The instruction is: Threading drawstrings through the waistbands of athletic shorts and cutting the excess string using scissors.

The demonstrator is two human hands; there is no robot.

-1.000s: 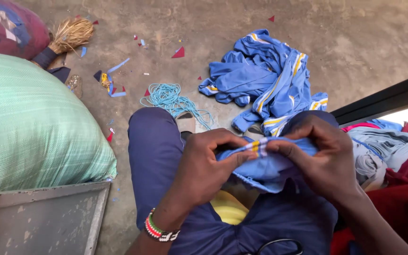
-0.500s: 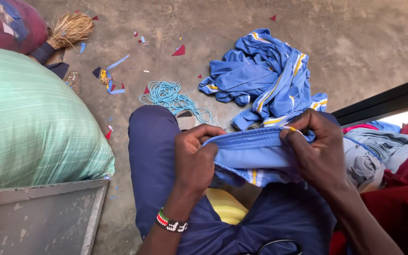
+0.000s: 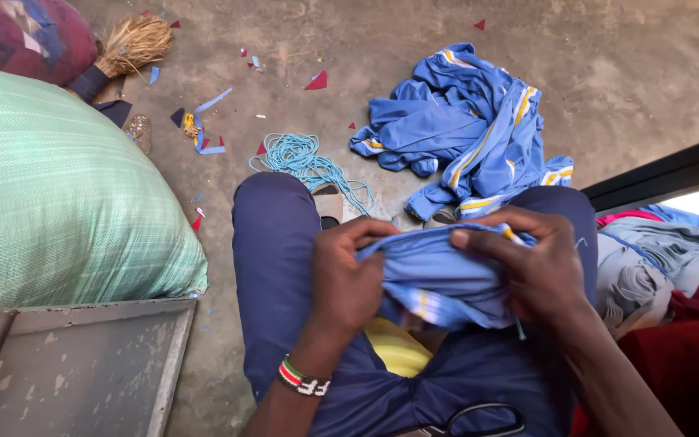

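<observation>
The blue garment (image 3: 438, 279) sits bunched over my lap, pinched at its top edge by my left hand (image 3: 349, 279) and my right hand (image 3: 540, 271). Left of my knee bulges a green woven sack (image 3: 58, 194). Half a second ago the cloth was stretched wider between my hands.

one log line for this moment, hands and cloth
left hand: grips blue fabric garment with yellow trim | right hand: pinches its top edge | garment: bunched over lap | floor: pile of blue garments
</observation>
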